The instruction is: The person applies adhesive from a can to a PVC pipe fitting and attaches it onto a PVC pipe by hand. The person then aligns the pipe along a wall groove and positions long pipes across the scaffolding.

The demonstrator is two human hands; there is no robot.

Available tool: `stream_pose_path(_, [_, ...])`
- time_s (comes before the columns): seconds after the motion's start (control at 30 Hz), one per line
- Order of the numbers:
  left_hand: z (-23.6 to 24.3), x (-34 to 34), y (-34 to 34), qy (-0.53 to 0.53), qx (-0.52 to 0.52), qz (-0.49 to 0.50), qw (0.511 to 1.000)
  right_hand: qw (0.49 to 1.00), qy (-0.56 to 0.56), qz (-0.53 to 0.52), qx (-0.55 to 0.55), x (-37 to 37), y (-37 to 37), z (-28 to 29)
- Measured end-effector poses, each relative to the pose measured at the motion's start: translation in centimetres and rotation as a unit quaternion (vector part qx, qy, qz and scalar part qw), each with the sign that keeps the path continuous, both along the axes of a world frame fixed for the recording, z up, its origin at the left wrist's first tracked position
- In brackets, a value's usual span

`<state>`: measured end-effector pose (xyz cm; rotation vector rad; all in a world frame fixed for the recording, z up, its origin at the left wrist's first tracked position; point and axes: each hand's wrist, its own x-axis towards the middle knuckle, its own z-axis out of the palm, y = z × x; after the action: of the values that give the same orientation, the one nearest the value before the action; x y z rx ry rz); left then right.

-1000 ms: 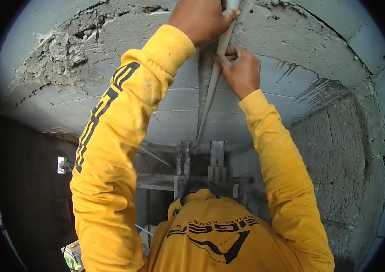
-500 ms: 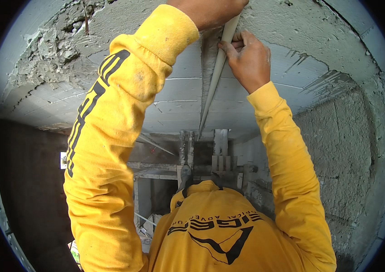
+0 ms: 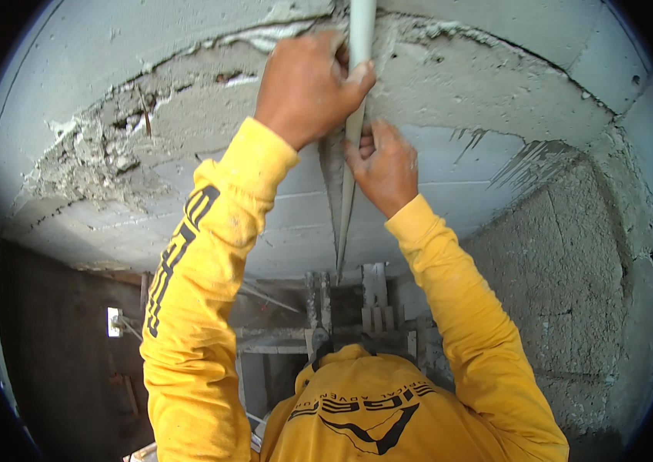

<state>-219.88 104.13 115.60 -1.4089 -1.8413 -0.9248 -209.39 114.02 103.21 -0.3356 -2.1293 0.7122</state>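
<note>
A long pale plastic pipe (image 3: 362,42) runs up the block wall, in front of a narrow channel (image 3: 332,177) cut in the blocks. My left hand (image 3: 303,86) is closed on its upper part, with the thumb across the front and the other fingers partly hidden on the left side. Lower down, my right hand (image 3: 388,168) pinches the pipe from the right, its thumb at the pipe's edge and its fingers curled. Both sleeves are yellow.
Rough grey mortar (image 3: 465,73) bands the wall, broken and crumbly at the left (image 3: 107,146). A coarse plastered wall (image 3: 549,262) stands at the right. Below me are wooden scaffold pieces (image 3: 375,296) and a beam (image 3: 272,334) over a dark lower space.
The view has shifted up the wall, showing more of the pipe's upper length. My left hand now shows whole, its thumb across the pipe; my right hand still pinches the pipe below.
</note>
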Motion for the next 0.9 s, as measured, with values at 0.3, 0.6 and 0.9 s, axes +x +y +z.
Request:
stream_pose_path(0.3, [0.5, 2.1, 0.0, -0.133, 0.013, -0.029, 0.991, 1.0, 0.011, -0.01, 0.015, 1.2, 0.1, -0.4])
stream_pose_path(0.6, [0.9, 1.3, -0.4, -0.145, 0.006, -0.053, 0.988, 0.997, 0.077, 0.006, -0.021, 0.3, 0.0, -0.5])
stream_pose_path(0.9, [1.3, 1.5, -0.6, -0.155, -0.001, -0.044, 0.987, 0.997, 0.064, -0.034, -0.002, -0.2, -0.6, -0.7])
